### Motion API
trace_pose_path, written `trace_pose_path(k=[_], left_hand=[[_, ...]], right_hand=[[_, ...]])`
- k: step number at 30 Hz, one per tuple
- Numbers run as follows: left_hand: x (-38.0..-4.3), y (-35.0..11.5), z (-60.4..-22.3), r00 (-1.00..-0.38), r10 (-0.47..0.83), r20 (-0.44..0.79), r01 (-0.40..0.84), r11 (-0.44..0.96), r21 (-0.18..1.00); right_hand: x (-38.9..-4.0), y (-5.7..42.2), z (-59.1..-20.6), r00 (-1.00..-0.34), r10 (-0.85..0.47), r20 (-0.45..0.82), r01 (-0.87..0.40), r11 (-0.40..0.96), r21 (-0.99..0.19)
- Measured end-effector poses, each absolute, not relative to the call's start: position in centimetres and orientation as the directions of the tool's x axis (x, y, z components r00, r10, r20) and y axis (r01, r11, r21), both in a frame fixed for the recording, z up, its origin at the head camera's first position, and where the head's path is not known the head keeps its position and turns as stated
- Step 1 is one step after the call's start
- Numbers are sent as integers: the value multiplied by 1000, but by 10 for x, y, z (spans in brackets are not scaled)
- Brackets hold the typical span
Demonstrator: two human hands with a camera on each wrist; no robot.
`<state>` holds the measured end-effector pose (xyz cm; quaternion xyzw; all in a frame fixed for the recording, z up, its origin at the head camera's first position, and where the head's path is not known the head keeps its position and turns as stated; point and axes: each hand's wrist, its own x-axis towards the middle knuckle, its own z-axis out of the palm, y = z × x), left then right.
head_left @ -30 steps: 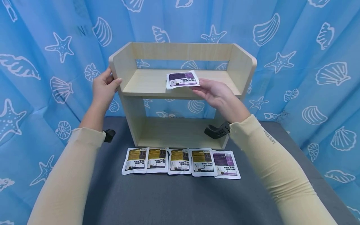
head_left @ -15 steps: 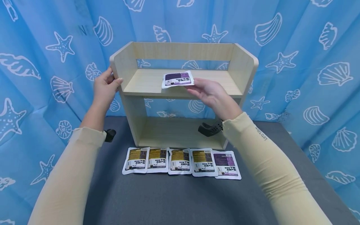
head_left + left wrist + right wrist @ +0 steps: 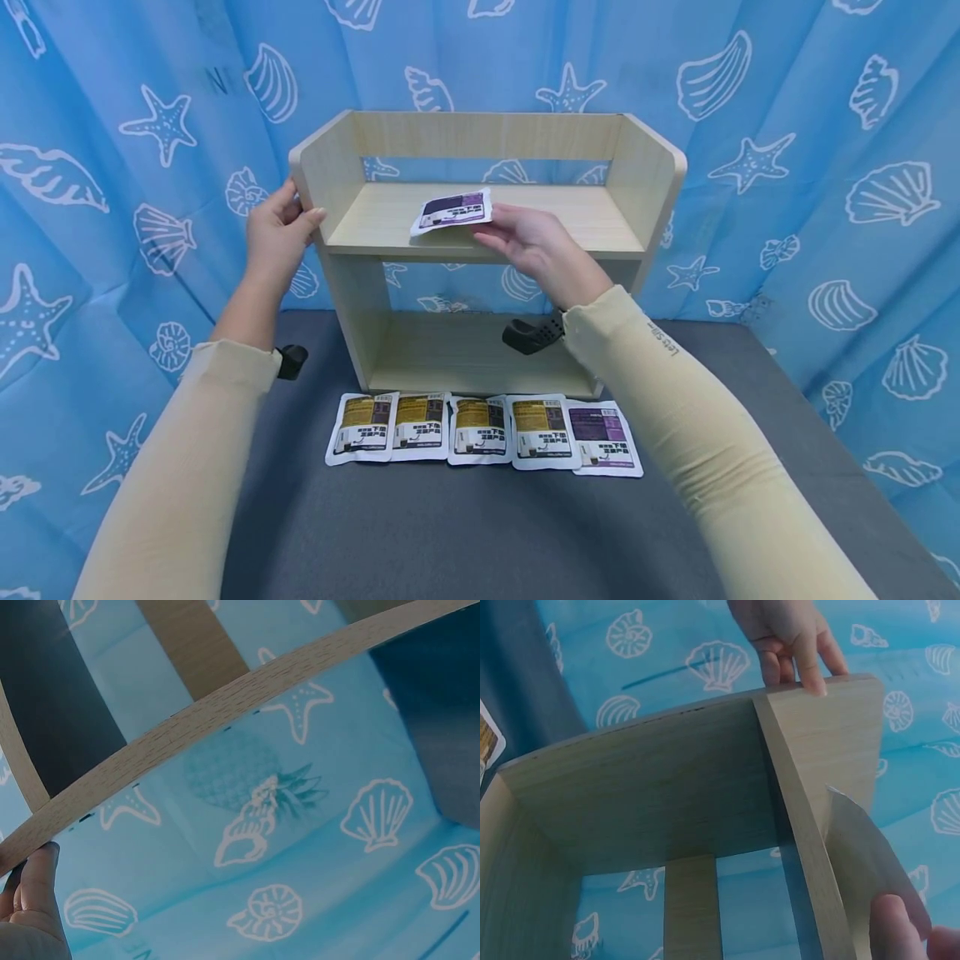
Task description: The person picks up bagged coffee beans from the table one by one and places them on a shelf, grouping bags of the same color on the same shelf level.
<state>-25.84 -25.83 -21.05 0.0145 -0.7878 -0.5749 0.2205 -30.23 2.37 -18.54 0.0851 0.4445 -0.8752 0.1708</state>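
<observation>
A small pale-wood two-tier shelf stands on the grey table. My left hand holds the front edge of its left side panel, thumb in front and fingers behind; the left wrist view shows this hand at the panel's edge. With thumb and fingers, my right hand pinches the right edge of a white foil pouch with a purple label. The pouch is held tilted at the front of the upper board, its left end lower. In the right wrist view the pouch appears beside that board.
In front of the shelf lies a row of pouches, several with gold-brown labels and a purple one at the right end. The lower compartment holds no pouch. A blue shell-print curtain hangs close behind.
My right hand has moved left along the upper board with the purple pouch, whose left end has tipped down. My left hand stays on the side panel.
</observation>
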Motion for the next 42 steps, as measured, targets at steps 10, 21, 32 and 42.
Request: trace_pose_path(k=[10,21,32,42], left_hand=[[-259,-259,-210,-902,-274,333,237,331,913],[-258,-258,-210,-901,-277,333,236,329,914],[-256,-257,-209,-903,-278,327,229,331,915],[-257,-257,-209,-905,-281,321,222,333,917]], right_hand=[[-311,7,-184,-938,-214,-273,344,-458,-820],[-315,9,-182,-922,-141,-360,386,-374,-843],[-319,5,-181,-934,-54,-352,355,-232,-906],[-317,6,-177,-943,-51,-328,332,-114,-937]])
